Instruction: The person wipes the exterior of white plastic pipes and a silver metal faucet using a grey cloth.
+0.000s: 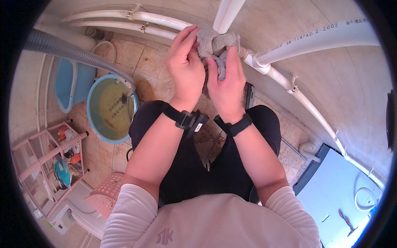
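A crumpled grey cloth (218,44) is wrapped around the white pipe joint, at the lower end of an upright white pipe (228,16). My left hand (187,68) presses the cloth from its left side, with the fingers curled toward the far side and their tips partly hidden. From the right, my right hand (226,84) grips the cloth between thumb and fingers, and a loose fold hangs between the two hands. Both wrists wear black straps.
White pipes (165,18) run along the wall on both sides of my hands. At left are a blue basin (94,122) of murky water with a grey corrugated hose (82,54) in it, a blue bucket (66,89) and a pink rack (39,163). A light-blue appliance (331,182) stands right.
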### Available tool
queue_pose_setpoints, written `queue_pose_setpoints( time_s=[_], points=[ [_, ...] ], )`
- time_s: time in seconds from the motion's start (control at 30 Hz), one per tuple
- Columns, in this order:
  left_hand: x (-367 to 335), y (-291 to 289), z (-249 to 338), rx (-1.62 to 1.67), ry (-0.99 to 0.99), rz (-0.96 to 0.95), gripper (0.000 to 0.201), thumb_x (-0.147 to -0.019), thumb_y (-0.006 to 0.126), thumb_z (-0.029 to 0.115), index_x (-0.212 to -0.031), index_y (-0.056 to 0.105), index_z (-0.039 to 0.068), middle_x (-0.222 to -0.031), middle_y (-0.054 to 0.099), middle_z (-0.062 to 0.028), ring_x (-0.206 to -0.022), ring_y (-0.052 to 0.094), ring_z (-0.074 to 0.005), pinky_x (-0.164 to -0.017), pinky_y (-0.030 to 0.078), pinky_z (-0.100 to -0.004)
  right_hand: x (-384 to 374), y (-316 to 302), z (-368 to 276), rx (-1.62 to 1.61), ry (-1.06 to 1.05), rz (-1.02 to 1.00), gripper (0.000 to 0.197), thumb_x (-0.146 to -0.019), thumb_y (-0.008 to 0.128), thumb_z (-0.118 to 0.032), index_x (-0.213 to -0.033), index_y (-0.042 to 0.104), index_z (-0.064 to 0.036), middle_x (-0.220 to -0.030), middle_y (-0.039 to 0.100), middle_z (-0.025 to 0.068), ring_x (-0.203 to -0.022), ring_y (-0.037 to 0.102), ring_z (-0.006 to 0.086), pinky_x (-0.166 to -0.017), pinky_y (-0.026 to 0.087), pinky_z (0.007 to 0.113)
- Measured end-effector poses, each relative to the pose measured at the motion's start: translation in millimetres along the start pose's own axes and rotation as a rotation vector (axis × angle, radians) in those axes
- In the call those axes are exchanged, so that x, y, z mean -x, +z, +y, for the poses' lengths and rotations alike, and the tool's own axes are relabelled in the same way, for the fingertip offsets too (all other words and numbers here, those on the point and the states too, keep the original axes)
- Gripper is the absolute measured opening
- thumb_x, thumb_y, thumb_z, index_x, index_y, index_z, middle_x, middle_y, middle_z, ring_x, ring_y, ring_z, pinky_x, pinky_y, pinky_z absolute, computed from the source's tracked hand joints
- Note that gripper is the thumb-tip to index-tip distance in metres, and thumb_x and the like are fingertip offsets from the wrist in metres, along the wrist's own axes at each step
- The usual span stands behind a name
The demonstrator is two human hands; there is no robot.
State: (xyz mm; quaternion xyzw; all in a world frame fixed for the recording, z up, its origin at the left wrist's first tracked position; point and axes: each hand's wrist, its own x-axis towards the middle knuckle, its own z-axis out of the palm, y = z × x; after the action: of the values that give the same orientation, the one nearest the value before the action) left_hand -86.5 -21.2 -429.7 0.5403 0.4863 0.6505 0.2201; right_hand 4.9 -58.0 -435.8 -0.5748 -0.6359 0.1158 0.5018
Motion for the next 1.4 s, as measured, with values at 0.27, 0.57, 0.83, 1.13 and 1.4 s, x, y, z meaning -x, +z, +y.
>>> queue_pose_setpoints(
  time_s=[0.27,0.57,0.83,1.13,1.4],
  points=[
    [0.7,-6.8,-8.6,-0.063,0.053,-0.071,0.042,-0.082,0.045,-0.02,-0.114,0.069,-0.004,-0.118,0.068,-0.0127,-0.091,0.067,-0.0174,-0.081,0.054,-0.0278,10.0,10.6,14.1,0.12,-0.09,0.037,0.055,-0.089,0.07,-0.009,-0.137,0.046,0.0055,-0.11,0.063,0.0276,-0.088,0.065,0.047,-0.066,0.056,0.046],
    [37.1,-15.4,-23.8,-0.211,-0.092,-0.209,0.031,-0.081,0.058,-0.011,-0.108,0.071,-0.004,-0.114,0.068,-0.0148,-0.093,0.069,-0.0267,-0.082,0.054,-0.031,38.9,6.2,30.3,0.17,0.064,-0.196,0.045,-0.092,0.062,-0.011,-0.132,0.047,0.0035,-0.101,0.063,0.024,-0.075,0.066,0.0428,-0.059,0.054,0.048],
    [23.3,-12.5,25.1,-0.147,-0.036,-0.045,0.024,-0.079,0.079,0.005,-0.102,0.074,0.001,-0.118,0.059,-0.0106,-0.106,0.059,-0.0248,-0.088,0.051,-0.0343,25.7,-15.6,-8.0,-0.006,0.065,-0.088,0.053,-0.088,0.067,-0.013,-0.134,0.045,-0.0004,-0.103,0.061,0.0255,-0.082,0.065,0.0452,-0.065,0.054,0.05],
    [18.0,8.9,7.7,0.037,-0.081,0.057,0.016,-0.076,0.08,-0.003,-0.087,0.069,-0.002,-0.099,0.065,-0.0067,-0.084,0.062,-0.0157,-0.075,0.051,-0.0274,-0.7,-10.0,6.9,0.018,-0.032,-0.019,0.019,-0.086,0.066,-0.006,-0.103,0.065,0.0005,-0.09,0.061,0.0157,-0.074,0.064,0.039,-0.061,0.052,0.045],
    [35.6,-2.5,-12.4,-0.125,-0.11,-0.026,0.015,-0.075,0.077,-0.005,-0.086,0.067,-0.002,-0.094,0.065,-0.0093,-0.082,0.062,-0.0195,-0.075,0.051,-0.0299,24.5,-3.7,9.8,0.063,0.06,-0.141,0.02,-0.083,0.068,0.003,-0.102,0.067,0.0027,-0.086,0.062,0.0168,-0.072,0.062,0.0376,-0.063,0.051,0.04]
  ],
)
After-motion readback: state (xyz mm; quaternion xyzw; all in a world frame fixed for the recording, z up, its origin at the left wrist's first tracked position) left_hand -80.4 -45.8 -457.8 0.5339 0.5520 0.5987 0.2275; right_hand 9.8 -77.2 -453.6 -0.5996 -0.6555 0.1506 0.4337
